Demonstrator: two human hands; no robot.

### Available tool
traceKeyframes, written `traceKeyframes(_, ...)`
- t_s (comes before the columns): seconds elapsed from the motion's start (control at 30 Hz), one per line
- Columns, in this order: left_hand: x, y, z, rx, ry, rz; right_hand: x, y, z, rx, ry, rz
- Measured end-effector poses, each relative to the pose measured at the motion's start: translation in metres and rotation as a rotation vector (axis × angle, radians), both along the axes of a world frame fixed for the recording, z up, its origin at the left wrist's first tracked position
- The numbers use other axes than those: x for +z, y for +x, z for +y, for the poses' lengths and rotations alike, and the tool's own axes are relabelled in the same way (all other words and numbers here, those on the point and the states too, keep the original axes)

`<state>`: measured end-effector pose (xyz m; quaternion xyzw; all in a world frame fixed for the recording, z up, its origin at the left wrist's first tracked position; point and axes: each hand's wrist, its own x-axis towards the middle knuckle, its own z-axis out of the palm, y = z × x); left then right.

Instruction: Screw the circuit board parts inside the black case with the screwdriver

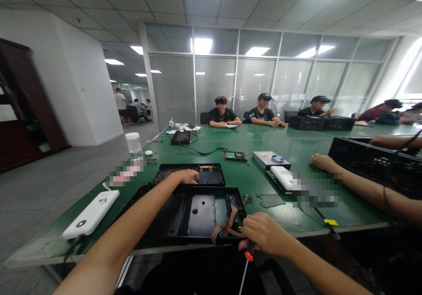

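A black metal case lies opened on the green table before me, with a far half (211,177) and a near half (198,216). My left hand (189,176) reaches over the far half, its fingers curled down; what they hold, if anything, is hidden. My right hand (263,233) is closed around a screwdriver (249,256) with an orange and black handle, its shaft pointing down past the table edge. Beside that hand, at the near half's right corner, a striped ribbon cable (227,229) loops out. I cannot tell whether the fingers also grip the cable.
On the left sit a white power bank (92,213) and a clear jar (134,146). A circuit board (235,156), a silver drive box (271,159) and another white device (281,177) lie beyond. A co-worker's arm (352,185) and black case (372,163) occupy the right.
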<state>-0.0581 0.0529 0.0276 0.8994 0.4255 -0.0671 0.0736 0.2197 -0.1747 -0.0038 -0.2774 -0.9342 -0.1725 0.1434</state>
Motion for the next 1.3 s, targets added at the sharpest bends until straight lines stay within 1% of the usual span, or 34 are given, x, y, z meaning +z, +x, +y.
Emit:
traceKeyframes(0.07, 0.0, 0.0, 0.002, 0.021, 0.013, 0.037, 0.002, 0.006, -0.003, -0.021, -0.017, 0.01)
traceKeyframes(0.13, -0.003, 0.0, 0.001, -0.007, 0.002, 0.018, 0.002, 0.009, -0.005, -0.079, -0.029, 0.041)
traceKeyframes(0.23, -0.009, 0.001, -0.005, -0.13, 0.044, -0.026, -0.003, 0.009, -0.004, -0.142, -0.04, 0.088)
traceKeyframes(0.3, -0.011, 0.002, -0.009, -0.215, 0.129, 0.005, -0.007, 0.008, -0.003, -0.147, -0.043, 0.105)
traceKeyframes(0.37, -0.008, 0.002, -0.011, -0.268, 0.225, 0.045, -0.01, 0.007, -0.002, -0.14, -0.039, 0.116)
traceKeyframes(0.47, 0.005, 0.0, -0.009, -0.302, 0.346, 0.048, -0.011, 0.008, 0.003, -0.124, -0.029, 0.123)
traceKeyframes(0.57, 0.028, -0.006, -0.009, -0.329, 0.411, 0.012, -0.01, 0.01, 0.012, -0.104, -0.018, 0.131)
traceKeyframes(0.63, 0.045, -0.011, -0.014, -0.35, 0.439, -0.02, -0.009, 0.01, 0.024, -0.087, -0.012, 0.136)
traceKeyframes(0.73, 0.072, -0.016, -0.036, -0.396, 0.452, -0.053, -0.006, 0.007, 0.044, -0.049, -0.02, 0.128)
traceKeyframes(0.83, 0.096, -0.017, -0.07, -0.44, 0.451, -0.064, -0.003, 0.004, 0.062, -0.008, -0.027, 0.11)
traceKeyframes(0.9, 0.109, -0.017, -0.093, -0.453, 0.448, -0.063, -0.004, 0.004, 0.07, 0.015, -0.027, 0.105)
traceKeyframes(0.97, 0.118, -0.018, -0.112, -0.458, 0.427, -0.06, -0.005, 0.009, 0.075, 0.025, -0.025, 0.108)
traceKeyframes(1.03, 0.122, -0.02, -0.126, -0.449, 0.392, -0.065, -0.007, 0.016, 0.079, 0.002, -0.018, 0.118)
traceKeyframes(1.13, 0.123, -0.021, -0.142, -0.405, 0.324, -0.081, -0.009, 0.026, 0.09, -0.073, 0.004, 0.118)
traceKeyframes(1.2, 0.12, -0.021, -0.153, -0.368, 0.284, -0.087, -0.008, 0.028, 0.103, -0.114, 0.028, 0.099)
traceKeyframes(1.3, 0.112, -0.017, -0.176, -0.355, 0.247, -0.078, -0.003, 0.022, 0.13, -0.107, 0.038, 0.056)
